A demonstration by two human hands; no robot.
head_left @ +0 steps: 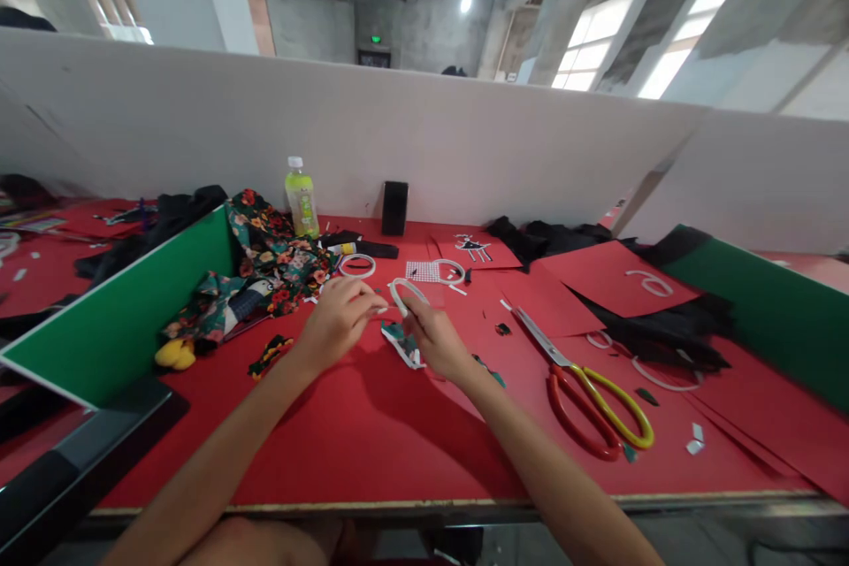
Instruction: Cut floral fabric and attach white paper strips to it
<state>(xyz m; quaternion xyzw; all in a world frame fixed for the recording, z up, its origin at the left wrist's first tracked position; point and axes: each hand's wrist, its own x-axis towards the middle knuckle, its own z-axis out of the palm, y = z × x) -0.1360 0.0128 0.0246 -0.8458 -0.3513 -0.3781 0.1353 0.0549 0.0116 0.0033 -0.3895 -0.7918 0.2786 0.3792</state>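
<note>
Over the middle of the red table (371, 451), my right hand (434, 336) grips a thin white ring (400, 290) that looks like a roll of tape. Just left of it, my left hand (338, 323) is closed, its fingertips pinching a small white piece (380, 310). Whether that piece joins the ring I cannot make out. Under my right hand lies a green cloth scrap with white strips (400, 345). Two more white rings, one at the left (356, 266) and one at the right (451, 272), lie flat beyond my hands, near a black-and-white checked piece (423, 271).
Large scissors (570, 371) with red and yellow handles lie at right, beside red sheets (610, 279) and black cloth (669, 336). Flowered cloth (279, 252), a bottle (302, 199) and a black phone-like block (395, 208) stand behind. Green dividers (126, 309) flank the place.
</note>
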